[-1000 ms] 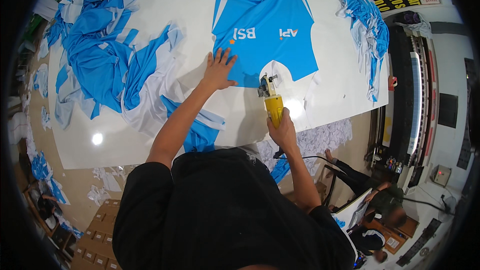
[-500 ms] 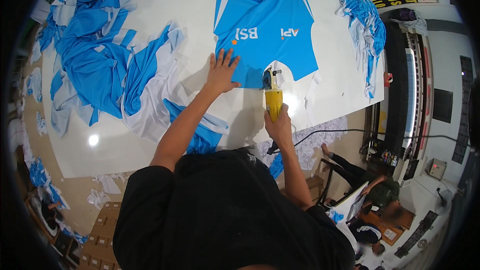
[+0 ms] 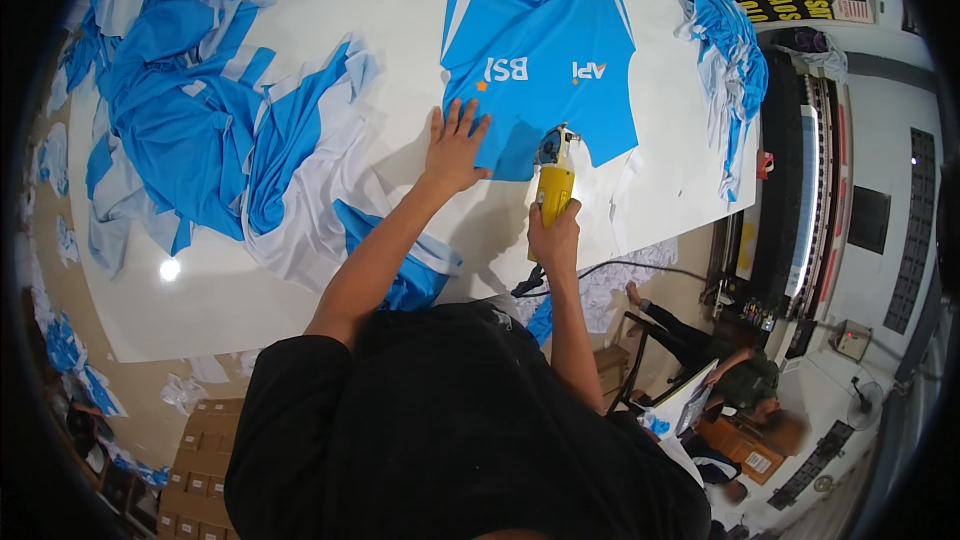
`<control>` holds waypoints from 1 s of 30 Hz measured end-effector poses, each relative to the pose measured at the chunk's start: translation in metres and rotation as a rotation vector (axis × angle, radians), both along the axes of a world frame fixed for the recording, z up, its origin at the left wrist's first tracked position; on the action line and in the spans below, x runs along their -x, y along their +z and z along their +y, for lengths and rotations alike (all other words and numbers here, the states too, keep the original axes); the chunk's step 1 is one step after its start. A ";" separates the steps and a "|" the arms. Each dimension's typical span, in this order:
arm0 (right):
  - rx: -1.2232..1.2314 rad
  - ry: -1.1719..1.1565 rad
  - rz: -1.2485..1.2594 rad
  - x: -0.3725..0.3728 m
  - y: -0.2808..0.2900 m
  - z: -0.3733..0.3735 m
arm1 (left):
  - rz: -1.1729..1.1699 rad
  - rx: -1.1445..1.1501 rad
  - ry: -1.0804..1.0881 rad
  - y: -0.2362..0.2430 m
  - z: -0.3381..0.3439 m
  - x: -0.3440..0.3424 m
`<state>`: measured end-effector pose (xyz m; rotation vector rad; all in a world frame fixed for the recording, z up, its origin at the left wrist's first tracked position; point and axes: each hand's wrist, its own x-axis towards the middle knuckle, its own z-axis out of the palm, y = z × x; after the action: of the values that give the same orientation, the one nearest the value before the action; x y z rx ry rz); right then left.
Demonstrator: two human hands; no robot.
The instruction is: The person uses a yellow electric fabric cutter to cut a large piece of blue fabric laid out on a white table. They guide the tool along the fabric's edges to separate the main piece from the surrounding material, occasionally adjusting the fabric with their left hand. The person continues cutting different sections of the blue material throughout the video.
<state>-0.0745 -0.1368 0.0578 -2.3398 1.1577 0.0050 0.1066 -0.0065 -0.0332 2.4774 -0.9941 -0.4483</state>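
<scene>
White glossy surface [image 3: 330, 0] carries a flat blue fabric shirt panel [image 3: 545, 30]. Left hand [image 3: 455, 152] presses its near edge, fingers spread flat. Right hand [image 3: 555, 238], fingers wrapped tight, grips a yellow handheld electric fabric cutter [image 3: 555, 180] at the panel's cut neckline.

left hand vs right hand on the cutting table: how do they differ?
The left hand lies flat, fingers spread, pressing the blue fabric panel; the right hand is closed in a grip around the yellow cutter. The left hand sits farther up the white table; the right hand is at its near edge. Both are bare.
</scene>
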 end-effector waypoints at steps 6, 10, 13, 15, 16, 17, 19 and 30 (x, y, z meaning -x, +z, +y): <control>0.028 -0.026 0.026 -0.013 -0.001 -0.003 | -0.009 0.015 0.009 -0.002 0.000 0.000; 0.042 -0.041 0.015 -0.021 0.000 -0.004 | 0.009 0.014 0.010 0.000 0.001 0.000; 0.051 -0.040 0.005 -0.026 0.001 -0.007 | 0.020 0.007 0.008 0.003 0.001 -0.001; 0.067 -0.037 -0.001 -0.028 0.001 -0.010 | 0.025 0.006 0.009 0.004 0.001 -0.001; 0.082 -0.033 -0.002 -0.029 -0.001 -0.012 | 0.027 0.008 0.010 0.005 0.002 -0.001; 0.096 -0.030 -0.002 -0.030 -0.003 -0.015 | 0.030 0.010 0.011 0.005 0.002 -0.001; 0.098 -0.030 -0.015 -0.031 -0.006 -0.020 | 0.026 0.004 0.006 0.005 0.002 -0.001; 0.082 -0.057 -0.002 -0.041 -0.003 -0.033 | 0.010 0.005 0.009 0.000 0.001 0.000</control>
<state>-0.0332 -0.1698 0.0552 -2.3766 1.2445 -0.0661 0.1063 -0.0052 -0.0330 2.4716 -0.9788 -0.4548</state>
